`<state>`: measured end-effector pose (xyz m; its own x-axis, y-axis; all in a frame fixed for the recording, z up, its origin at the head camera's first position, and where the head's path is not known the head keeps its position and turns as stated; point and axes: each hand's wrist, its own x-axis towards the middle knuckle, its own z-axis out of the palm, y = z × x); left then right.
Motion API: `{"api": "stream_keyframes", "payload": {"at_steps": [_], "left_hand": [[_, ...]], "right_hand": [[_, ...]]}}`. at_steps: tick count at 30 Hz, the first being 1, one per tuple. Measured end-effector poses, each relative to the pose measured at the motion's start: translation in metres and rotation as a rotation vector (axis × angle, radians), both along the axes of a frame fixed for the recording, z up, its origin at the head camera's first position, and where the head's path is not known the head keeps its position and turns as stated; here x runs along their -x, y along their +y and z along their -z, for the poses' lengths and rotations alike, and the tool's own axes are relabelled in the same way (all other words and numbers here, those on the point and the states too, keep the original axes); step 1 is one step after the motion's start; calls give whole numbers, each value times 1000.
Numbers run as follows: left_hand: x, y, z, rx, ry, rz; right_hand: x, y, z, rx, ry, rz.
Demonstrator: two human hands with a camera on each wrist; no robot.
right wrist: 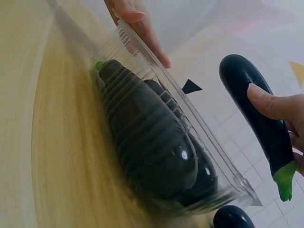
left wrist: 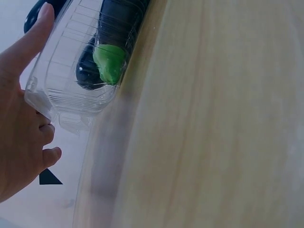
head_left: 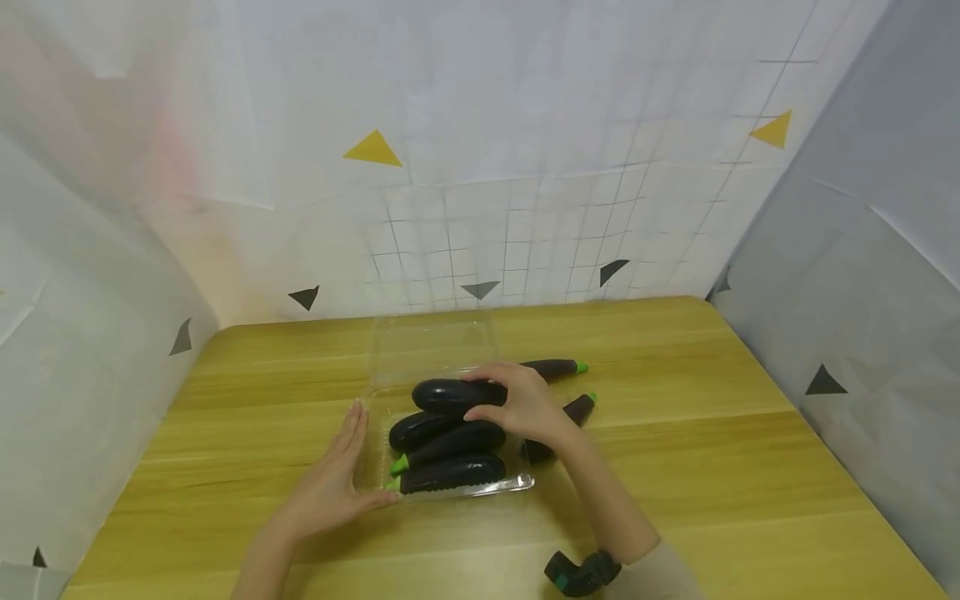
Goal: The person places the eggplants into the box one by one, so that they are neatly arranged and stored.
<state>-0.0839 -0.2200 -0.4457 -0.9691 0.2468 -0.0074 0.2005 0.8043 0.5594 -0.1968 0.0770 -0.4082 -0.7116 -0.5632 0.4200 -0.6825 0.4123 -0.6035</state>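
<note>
Above an open clear plastic container [head_left: 517, 482], my right hand [head_left: 528, 404] holds a dark eggplant [head_left: 447, 396] between thumb and fingers. In the right wrist view, the green stem end of this held eggplant [right wrist: 244, 88] points downward. Three eggplants lie side by side in the container, the front eggplant [head_left: 457, 473] with its green tip to the left. My left hand [head_left: 333, 487] rests against the container's left side, fingers extended and thumb at the front corner. The left wrist view shows its thumb [left wrist: 35, 35] along the container's edge.
The container's clear lid [head_left: 435, 346] is folded back behind it. To the right, one eggplant [head_left: 553, 369] lies behind my right hand and another eggplant [head_left: 581, 408] is partly covered by my wrist. A wooden table [head_left: 712, 467] meets white walls. A black curved object [head_left: 577, 575] sits at my right forearm.
</note>
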Motion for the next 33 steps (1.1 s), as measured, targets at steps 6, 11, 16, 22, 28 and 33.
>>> {"api": "stream_keyframes", "payload": {"at_steps": [6,11,16,22,28,33], "left_hand": [[0,0,2,7,1,0],[-1,0,3,4,3,-1],[-1,0,2,-5,4,-1],[-1,-1,3,-9,2,0],[-1,0,2,-7,0,-5],[-1,0,2,-7,-4,-8]], "right_hand": [[5,-9,3,19,36,-41],[8,-15,5,25,46,-54],[10,-22,6,-17,41,-39],[11,-29,11,-86,73,-47],[9,-34,15,-184,92,-38],[9,-36,17,-220,115,-41]]}}
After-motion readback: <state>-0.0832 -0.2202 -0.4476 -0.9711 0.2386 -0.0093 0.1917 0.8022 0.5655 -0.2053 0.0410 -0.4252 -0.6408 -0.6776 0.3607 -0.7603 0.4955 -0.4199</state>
